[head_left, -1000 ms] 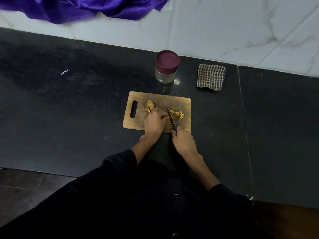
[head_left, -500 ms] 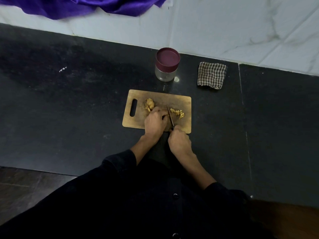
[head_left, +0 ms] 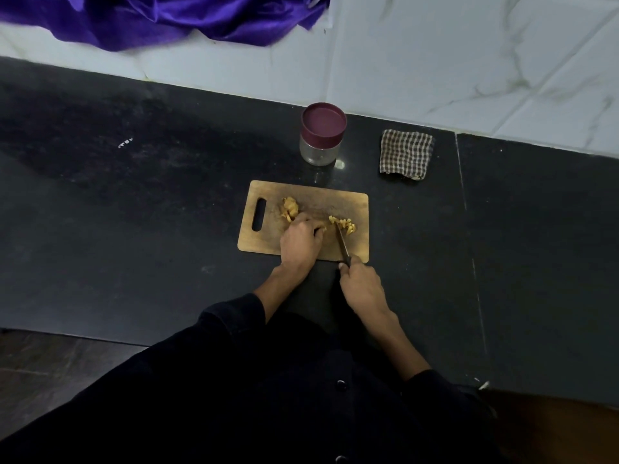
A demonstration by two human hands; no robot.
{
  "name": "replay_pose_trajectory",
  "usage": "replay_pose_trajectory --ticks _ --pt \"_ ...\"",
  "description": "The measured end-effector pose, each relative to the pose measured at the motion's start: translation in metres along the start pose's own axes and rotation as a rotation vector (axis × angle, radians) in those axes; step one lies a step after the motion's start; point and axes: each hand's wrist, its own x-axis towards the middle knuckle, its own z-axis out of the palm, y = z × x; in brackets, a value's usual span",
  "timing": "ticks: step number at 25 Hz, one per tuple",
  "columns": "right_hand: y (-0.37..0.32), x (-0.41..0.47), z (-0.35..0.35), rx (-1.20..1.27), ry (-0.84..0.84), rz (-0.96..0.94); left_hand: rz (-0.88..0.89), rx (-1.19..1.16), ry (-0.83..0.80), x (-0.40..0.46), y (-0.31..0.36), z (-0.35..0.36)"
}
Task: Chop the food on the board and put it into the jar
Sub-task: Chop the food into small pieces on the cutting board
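Note:
A wooden cutting board (head_left: 356, 204) with a handle slot lies on the black counter. A knobbly yellow-brown piece of food (head_left: 290, 209) sits on its left part, and a small heap of cut bits (head_left: 345, 224) lies to the right. My left hand (head_left: 299, 241) rests on the board with curled fingers pinning a piece of the food. My right hand (head_left: 360, 284) grips the handle of a knife (head_left: 342, 242), whose blade points away from me, its tip at the cut bits. A glass jar (head_left: 321, 135) with a maroon lid on stands behind the board.
A folded checked cloth (head_left: 405, 155) lies right of the jar. A white marble wall backs the counter, with purple fabric (head_left: 167, 18) hanging at the top left. The counter's front edge runs just below my arms.
The knife shifted slightly right, away from my left hand, and my right hand drew back toward the board's near edge. My left hand stayed on the food.

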Motion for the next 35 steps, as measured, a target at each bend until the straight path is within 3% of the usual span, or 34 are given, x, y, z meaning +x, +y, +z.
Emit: replay_pose_trajectory --ticks 9,19,23,28,31,35 --pt "-0.017 0.004 0.007 0.015 -0.027 -0.066 0.058 -0.092 -0.01 -0.005 -0.007 -0.009" --pt "0.0 0.003 -0.01 0.01 0.064 -0.002 0.044 -0.085 -0.06 -0.008 -0.007 -0.011" --pt "0.003 -0.004 -0.014 -0.013 0.123 -0.025 0.131 -0.118 -0.051 -0.009 0.001 -0.016" --pt "0.007 -0.012 -0.019 -0.024 0.185 -0.052 0.347 0.2 -0.162 -0.003 0.015 -0.015" --pt "0.008 -0.013 -0.022 -0.017 0.191 -0.063 0.366 0.311 -0.228 0.003 0.021 -0.015" --pt "0.011 -0.009 -0.021 0.045 0.164 -0.068 0.268 0.106 -0.169 0.01 0.015 -0.024"
